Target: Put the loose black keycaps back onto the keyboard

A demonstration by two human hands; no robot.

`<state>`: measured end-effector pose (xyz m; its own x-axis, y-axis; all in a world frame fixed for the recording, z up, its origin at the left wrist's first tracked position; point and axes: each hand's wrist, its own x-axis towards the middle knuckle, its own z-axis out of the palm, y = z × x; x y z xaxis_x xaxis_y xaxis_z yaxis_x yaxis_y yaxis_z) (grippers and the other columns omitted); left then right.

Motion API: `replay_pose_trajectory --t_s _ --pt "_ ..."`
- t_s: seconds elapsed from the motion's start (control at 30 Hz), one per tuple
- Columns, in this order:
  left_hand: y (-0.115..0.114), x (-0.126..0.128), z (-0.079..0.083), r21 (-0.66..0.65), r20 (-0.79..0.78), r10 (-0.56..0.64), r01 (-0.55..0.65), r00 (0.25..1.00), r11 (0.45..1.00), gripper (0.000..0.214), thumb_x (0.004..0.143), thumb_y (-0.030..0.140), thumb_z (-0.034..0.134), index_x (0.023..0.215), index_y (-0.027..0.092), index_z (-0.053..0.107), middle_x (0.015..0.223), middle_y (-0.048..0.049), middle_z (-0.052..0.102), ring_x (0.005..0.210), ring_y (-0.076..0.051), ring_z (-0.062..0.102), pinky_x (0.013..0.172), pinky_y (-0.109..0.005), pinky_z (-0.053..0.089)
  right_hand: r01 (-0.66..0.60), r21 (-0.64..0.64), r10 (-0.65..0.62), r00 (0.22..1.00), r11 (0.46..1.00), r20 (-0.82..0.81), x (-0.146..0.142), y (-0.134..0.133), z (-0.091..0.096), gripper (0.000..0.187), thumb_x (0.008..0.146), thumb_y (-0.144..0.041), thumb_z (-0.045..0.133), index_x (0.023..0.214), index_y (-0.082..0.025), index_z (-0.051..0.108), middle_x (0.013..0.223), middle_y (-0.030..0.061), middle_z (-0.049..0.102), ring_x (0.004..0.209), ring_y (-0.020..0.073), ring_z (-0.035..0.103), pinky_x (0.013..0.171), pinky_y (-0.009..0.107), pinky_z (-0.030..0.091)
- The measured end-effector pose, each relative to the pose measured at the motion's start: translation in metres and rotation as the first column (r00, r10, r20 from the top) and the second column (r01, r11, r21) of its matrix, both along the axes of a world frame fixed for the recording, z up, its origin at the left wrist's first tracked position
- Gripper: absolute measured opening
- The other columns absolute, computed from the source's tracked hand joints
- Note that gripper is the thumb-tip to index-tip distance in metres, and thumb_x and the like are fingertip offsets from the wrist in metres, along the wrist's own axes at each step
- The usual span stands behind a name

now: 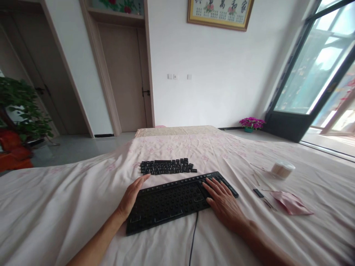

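Note:
A black keyboard [166, 203] lies at a slant on a pale pink floral cloth, with most of its keycaps off and bare key posts showing. My left hand [132, 194] is at its left end, fingers stretched out, the fingertips close to a block of loose black keycaps [166, 167]. Whether that palm presses on the keyboard's edge, I cannot tell. My right hand [223, 199] rests flat with spread fingers over the number pad at the right end, hiding part of it. A dark cable [193, 236] runs from the keyboard toward me.
On the right lie a round tub of cotton swabs [283, 169], a pink cloth [292, 202], a small dark piece [258, 193], tweezers-like metal prongs [269, 204] and several loose swabs [256, 179]. The floral cloth [83, 195] is wrinkled. A potted plant [24, 107] stands far left.

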<state>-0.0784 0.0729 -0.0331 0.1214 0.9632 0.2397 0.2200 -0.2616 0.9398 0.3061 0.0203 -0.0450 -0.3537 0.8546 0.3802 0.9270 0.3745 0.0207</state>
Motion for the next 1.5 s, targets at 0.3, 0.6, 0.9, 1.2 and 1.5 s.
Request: replay_pose_trajectory --t_s 0.3,0.6,0.9,1.2,1.5 --pt "0.001 -0.027 -0.015 -0.007 -0.118 0.203 -0.205 0.972 0.979 0.046 0.087 0.046 0.045 0.119 0.017 0.062 0.127 -0.0089 0.062 0.119 -0.022 0.055 0.104 -0.036 0.038 0.017 0.059 -0.02 0.998 0.998 0.06 0.007 0.007 -0.008 0.052 0.094 -0.045 0.037 0.144 -0.032 0.035 0.149 0.0004 0.036 0.138 0.0262 0.029 0.11 0.05 0.032" --pt "-0.001 -0.039 -0.013 0.083 -0.423 0.296 -0.288 0.857 0.954 0.035 0.086 0.028 0.041 0.107 0.023 0.07 0.109 -0.0031 0.071 0.101 -0.018 0.063 0.087 -0.028 0.046 -0.012 0.075 0.009 0.999 0.997 0.039 -0.014 0.021 0.015 0.048 0.091 -0.051 0.039 0.134 -0.033 0.05 0.131 0.0039 0.058 0.122 0.0294 0.05 0.102 0.051 0.035" --pt "0.001 -0.037 -0.006 0.017 -0.473 0.278 -0.307 0.836 0.952 0.035 0.088 0.03 0.041 0.106 0.026 0.07 0.099 0.0007 0.074 0.095 -0.017 0.065 0.081 -0.024 0.045 -0.233 -0.105 0.233 0.972 0.967 -0.008 -0.11 0.05 0.066 0.04 0.092 -0.041 0.043 0.126 -0.03 0.059 0.121 0.0045 0.063 0.119 0.0261 0.051 0.102 0.043 0.035" --pt "0.002 -0.039 -0.004 0.008 -0.46 0.272 -0.303 0.845 0.953 0.034 0.087 0.033 0.043 0.107 0.027 0.069 0.1 0.001 0.074 0.094 -0.017 0.065 0.079 -0.024 0.044 -0.268 -0.142 0.248 0.958 0.953 -0.141 -0.177 0.124 0.068 0.032 0.089 -0.027 0.047 0.113 -0.028 0.068 0.113 0.0015 0.068 0.109 0.0218 0.058 0.094 0.032 0.04" --pt "0.005 -0.041 -0.005 0.006 -0.455 0.275 -0.306 0.847 0.952 0.034 0.086 0.03 0.042 0.105 0.026 0.07 0.094 0.0007 0.074 0.091 -0.017 0.066 0.077 -0.024 0.044 -0.122 -0.182 0.085 0.976 0.976 -0.199 -0.207 0.199 0.065 0.035 0.089 -0.022 0.044 0.114 -0.023 0.069 0.115 0.0034 0.068 0.111 0.0218 0.059 0.093 0.03 0.043"
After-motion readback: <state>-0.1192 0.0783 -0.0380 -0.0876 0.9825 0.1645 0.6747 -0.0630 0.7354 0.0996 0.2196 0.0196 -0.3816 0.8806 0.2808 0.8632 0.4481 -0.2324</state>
